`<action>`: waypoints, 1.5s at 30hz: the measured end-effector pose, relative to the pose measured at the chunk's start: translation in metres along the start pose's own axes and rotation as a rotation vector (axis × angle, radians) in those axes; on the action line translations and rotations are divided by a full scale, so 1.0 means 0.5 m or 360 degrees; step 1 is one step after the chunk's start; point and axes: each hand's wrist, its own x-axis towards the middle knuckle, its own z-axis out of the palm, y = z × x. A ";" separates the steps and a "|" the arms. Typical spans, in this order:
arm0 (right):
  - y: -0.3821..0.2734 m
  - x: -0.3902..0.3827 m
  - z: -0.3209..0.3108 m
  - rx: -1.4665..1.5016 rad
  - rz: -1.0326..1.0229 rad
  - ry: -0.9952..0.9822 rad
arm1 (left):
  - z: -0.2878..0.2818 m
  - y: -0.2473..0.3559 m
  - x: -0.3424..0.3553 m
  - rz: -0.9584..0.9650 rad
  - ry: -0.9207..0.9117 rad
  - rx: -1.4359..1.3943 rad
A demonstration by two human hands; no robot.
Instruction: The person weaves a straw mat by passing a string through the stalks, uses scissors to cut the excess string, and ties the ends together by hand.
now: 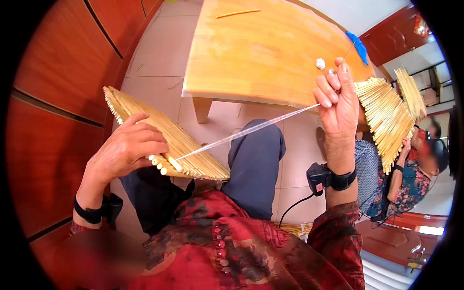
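On my lap lies a slanted panel of pale straw-coloured sticks [193, 157], laced side by side. My left hand [129, 149] is closed on its lower left end, where round stick ends poke out. A translucent, flat strand [249, 129] runs taut from the sticks up to my raised right hand [334, 96], whose fingers are curled round it. A long thin needle [350, 48] points up from between my right thumb and index finger, and a metal ring [331, 71] sits on a finger.
A wooden table [249, 63] bears a loose stick [238, 13], a white lump [320, 63] and a blue cloth [356, 47]. A co-worker [401, 179] at right holds a fanned stick panel [382, 116]. Red cabinets [58, 58] stand at left. More sticks [295, 227] lie below.
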 end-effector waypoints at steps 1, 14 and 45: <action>-0.018 -0.002 -0.012 -0.0033 0.0001 0.0007 | 0.009 -0.003 0.006 0.0018 0.0012 0.0032; -0.029 -0.039 0.020 -0.1175 0.0461 0.0100 | 0.011 0.032 0.037 0.0288 0.0078 -0.0001; 0.191 -0.131 0.122 0.0730 0.0775 -0.0608 | 0.020 0.045 0.045 0.0244 0.0141 -0.0219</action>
